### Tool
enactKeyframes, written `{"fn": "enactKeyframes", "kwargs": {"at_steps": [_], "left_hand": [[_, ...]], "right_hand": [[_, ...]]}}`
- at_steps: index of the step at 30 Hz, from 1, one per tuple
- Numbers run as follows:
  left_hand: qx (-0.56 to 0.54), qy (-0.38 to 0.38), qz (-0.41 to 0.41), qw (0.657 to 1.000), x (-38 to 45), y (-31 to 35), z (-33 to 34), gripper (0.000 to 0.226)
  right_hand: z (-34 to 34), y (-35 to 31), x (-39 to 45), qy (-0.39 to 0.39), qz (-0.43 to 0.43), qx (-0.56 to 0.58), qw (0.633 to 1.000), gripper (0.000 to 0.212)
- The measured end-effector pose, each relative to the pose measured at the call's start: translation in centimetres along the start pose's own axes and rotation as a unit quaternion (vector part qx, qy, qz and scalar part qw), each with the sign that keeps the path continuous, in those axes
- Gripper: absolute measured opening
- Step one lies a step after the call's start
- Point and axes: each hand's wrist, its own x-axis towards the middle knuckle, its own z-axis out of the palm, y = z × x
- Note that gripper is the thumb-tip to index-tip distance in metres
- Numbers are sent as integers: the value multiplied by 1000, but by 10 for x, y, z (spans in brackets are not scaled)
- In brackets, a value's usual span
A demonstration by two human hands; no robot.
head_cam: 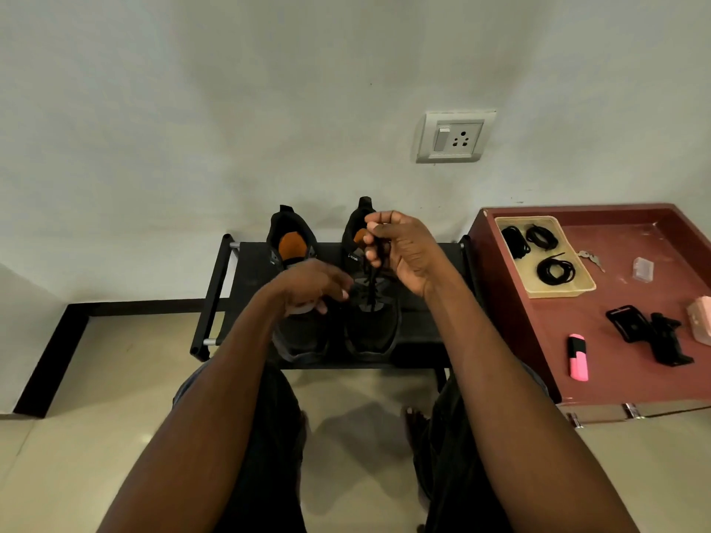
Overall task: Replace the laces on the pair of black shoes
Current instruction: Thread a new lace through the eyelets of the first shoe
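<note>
Landmark: black rack (pixel 227 290) standing against the wall.

Two black shoes sit on top of the rack, side by side, toes toward the person. Left shoe (pixel 296 332): orange insole visible through the opening. Right shoe (pixel 371 328): lace (pixel 371 286) runs up from its eyelet area.

Right hand (pixel 404 251), raised above the right shoe, fingers curled, pinches the upper end of the lace and holds it taut.

Left hand (pixel 311 286) hovers over the left shoe, just beside the right one, blurred; fingers loosely bent; whether they touch anything I cannot tell.

Right of the rack, touching its end: red-brown table (pixel 538 340). On it, nearest the rack, a beige tray (pixel 577 288) holding three coiled black laces (pixel 556 271). Beyond the tray: keys (pixel 590 257), a small clear box (pixel 643 269), a black holder (pixel 650 332), a pink highlighter (pixel 578 357).

Wall socket (pixel 454 137) on the wall above the rack, toward the table side
</note>
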Motion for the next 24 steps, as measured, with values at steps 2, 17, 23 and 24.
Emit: {"fn": "enactKeyframes", "kwargs": {"at_steps": [2,17,23,24], "left_hand": [[-127,87,75,985,2,6,1,46],[152,449,-82,877,-7,4,9,11],[-14,239,139,961,7,16,20,62],[-44,177,144,973,9,18,24,62]], "right_hand": [[-2,-5,-2,-21,-8,-10,1000,5],[-63,-9,6,163,-34,-70,984,14],[-30,3,5,32,24,-271,962,8],[-26,6,5,13,20,-267,963,6]]}}
